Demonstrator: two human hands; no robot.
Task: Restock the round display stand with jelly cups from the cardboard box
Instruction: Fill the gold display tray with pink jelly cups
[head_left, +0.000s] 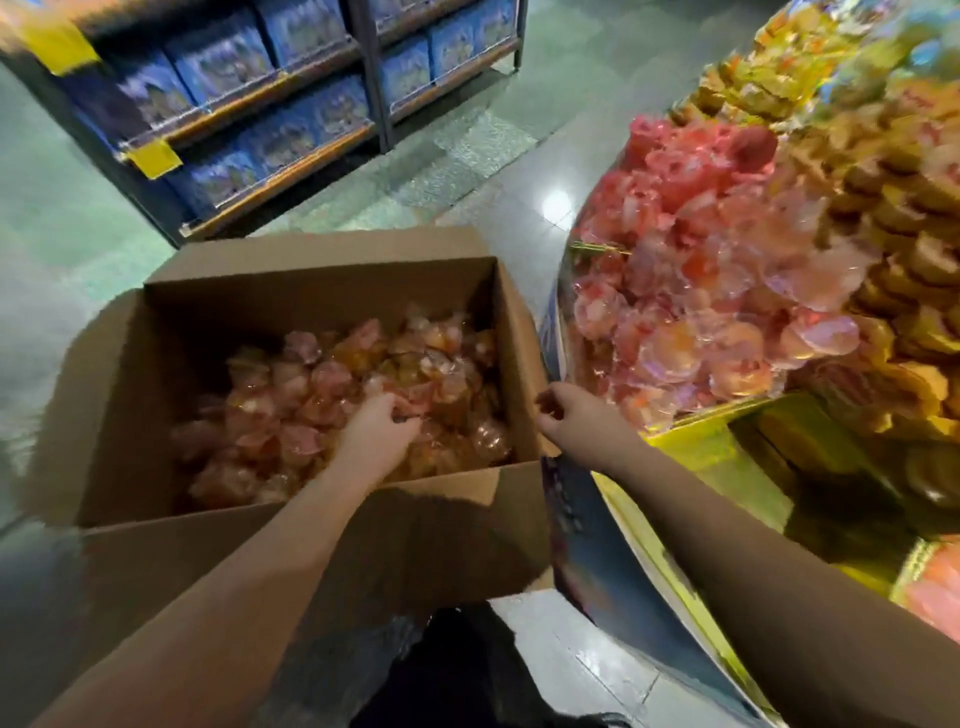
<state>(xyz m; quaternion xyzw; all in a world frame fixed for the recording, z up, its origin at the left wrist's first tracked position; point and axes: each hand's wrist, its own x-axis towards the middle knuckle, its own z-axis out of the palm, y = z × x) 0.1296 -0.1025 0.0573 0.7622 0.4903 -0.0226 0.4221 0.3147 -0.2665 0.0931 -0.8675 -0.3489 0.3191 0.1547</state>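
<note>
Down inside the cardboard box (156, 332), my left hand (382, 426) curls around jelly cups (291, 395); my right hand (563, 410) hovers loosely curled, holding nothing, above the box's right wall.

The cardboard box (291, 395) sits on the floor with jelly cups (332, 395) heaped inside it. Just to its right stands the round display stand (613, 551), more cups piled on it. Behind the box, well apart, stands a shelf rack (270, 109) holding boxed goods.

Your forearms are bare down to both hands (382, 434), no sleeves in sight (dark trousers (457, 670) show below them).
</note>
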